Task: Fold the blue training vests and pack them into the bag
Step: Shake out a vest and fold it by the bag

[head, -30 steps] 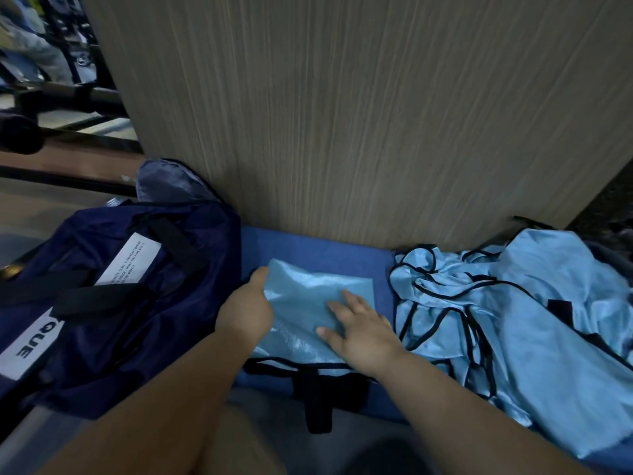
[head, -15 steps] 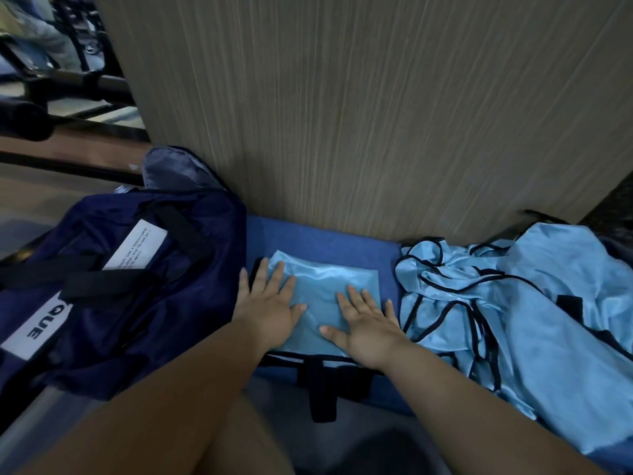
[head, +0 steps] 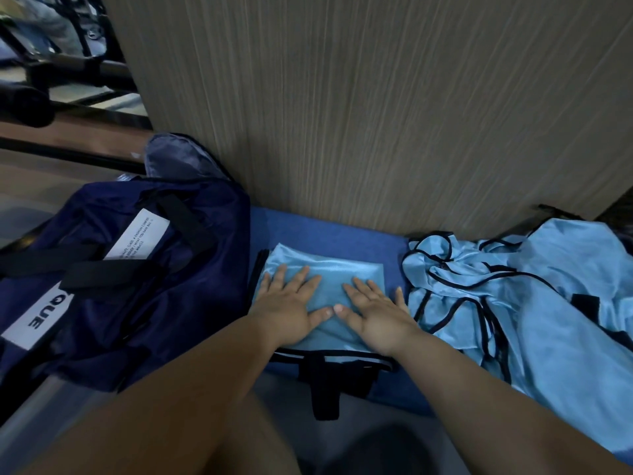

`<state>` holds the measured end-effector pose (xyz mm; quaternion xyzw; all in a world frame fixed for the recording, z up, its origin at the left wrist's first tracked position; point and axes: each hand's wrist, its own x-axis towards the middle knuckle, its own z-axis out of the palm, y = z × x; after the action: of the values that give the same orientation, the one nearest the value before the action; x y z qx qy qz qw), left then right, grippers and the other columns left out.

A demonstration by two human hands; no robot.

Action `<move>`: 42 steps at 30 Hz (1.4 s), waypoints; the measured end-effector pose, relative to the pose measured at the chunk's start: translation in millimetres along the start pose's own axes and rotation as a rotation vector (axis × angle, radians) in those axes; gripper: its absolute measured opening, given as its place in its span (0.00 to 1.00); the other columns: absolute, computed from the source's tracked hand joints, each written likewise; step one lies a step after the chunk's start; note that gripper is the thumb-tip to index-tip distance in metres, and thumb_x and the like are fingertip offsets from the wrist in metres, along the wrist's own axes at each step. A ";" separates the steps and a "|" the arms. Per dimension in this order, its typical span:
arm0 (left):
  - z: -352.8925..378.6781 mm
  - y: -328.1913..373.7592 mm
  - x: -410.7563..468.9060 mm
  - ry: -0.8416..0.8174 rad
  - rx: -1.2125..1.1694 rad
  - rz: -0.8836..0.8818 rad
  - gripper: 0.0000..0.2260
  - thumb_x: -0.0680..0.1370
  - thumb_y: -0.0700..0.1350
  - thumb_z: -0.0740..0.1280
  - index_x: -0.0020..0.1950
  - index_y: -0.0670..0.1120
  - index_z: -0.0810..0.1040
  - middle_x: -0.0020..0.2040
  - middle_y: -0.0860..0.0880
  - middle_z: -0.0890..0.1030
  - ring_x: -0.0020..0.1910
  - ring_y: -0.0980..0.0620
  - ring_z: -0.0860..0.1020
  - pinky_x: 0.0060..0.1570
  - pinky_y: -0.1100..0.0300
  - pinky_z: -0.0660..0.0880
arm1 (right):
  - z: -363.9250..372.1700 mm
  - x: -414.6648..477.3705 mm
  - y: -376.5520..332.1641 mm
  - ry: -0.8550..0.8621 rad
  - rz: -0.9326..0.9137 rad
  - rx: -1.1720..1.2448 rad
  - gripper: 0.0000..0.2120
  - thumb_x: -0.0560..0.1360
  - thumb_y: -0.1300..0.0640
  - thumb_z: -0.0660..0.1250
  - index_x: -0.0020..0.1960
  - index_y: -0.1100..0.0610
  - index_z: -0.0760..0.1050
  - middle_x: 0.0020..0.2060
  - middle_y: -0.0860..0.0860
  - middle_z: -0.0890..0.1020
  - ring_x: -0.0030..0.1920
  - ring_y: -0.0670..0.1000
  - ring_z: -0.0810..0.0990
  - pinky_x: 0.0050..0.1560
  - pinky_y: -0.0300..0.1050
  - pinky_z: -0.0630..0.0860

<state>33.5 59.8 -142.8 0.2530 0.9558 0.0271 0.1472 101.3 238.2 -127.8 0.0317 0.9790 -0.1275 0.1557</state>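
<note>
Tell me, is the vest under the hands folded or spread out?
Folded. The vest lies as a small flat rectangle under the left hand and right hand, both pressed flat on it.

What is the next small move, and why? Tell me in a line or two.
Probably grip the folded vest and lift it left to the bag. The left hand and right hand lie flat on it, it looks neatly folded, and the bag sits right beside it; loose vests wait on the right.
</note>
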 end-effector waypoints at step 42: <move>1.3 -6.7 2.0 0.084 -0.024 -0.135 0.40 0.73 0.75 0.41 0.79 0.56 0.39 0.79 0.49 0.36 0.77 0.42 0.34 0.74 0.41 0.34 | -20.1 8.5 0.1 0.118 0.372 0.346 0.21 0.70 0.41 0.72 0.53 0.57 0.77 0.43 0.48 0.79 0.42 0.49 0.79 0.44 0.43 0.76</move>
<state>29.0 54.9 -145.4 0.1846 0.9757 0.0393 0.1113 87.3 243.6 -112.1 0.2447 0.9274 -0.2603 0.1112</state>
